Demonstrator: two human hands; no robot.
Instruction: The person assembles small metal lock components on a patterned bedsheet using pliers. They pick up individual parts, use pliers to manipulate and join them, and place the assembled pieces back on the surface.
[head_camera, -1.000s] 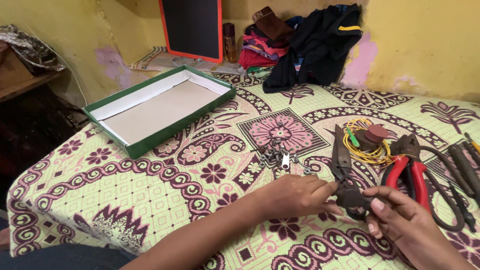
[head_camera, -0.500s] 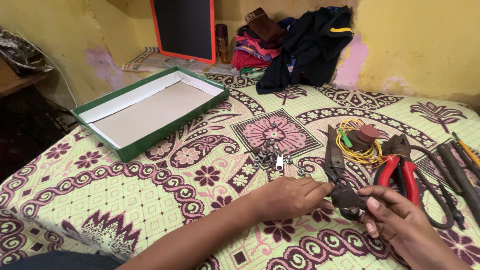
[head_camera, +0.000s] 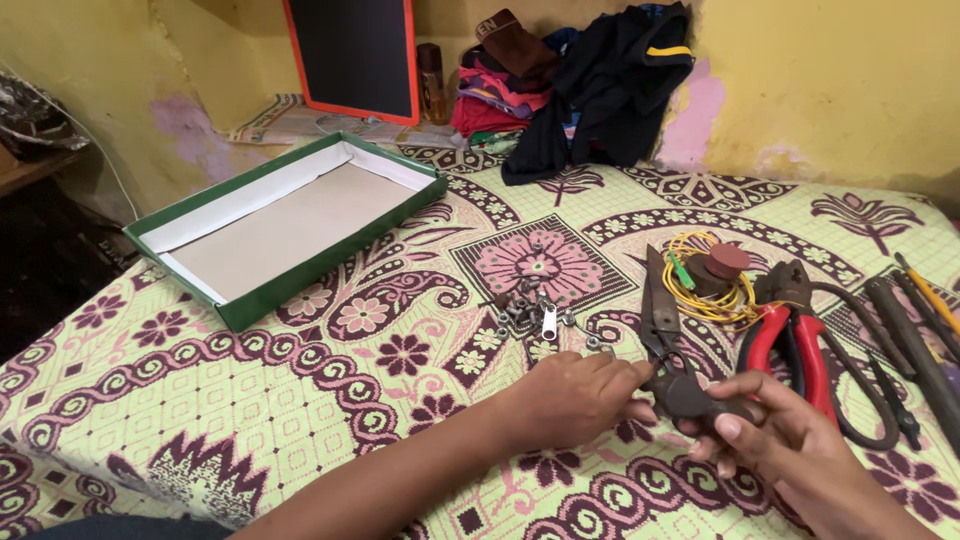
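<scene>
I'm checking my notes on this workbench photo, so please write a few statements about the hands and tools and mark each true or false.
1. Both hands, left hand and right hand, touch the dark metal shears. True.
2. The green box is full of screws. False: only its bare pale bottom shows.
3. The red-handled pliers lie on the patterned cloth, right of the shears. True.
4. The yellow wire coil is in the left hand. False: it lies on the cloth beyond the shears.
5. Small metal parts lie loose near the left hand. True.
</scene>
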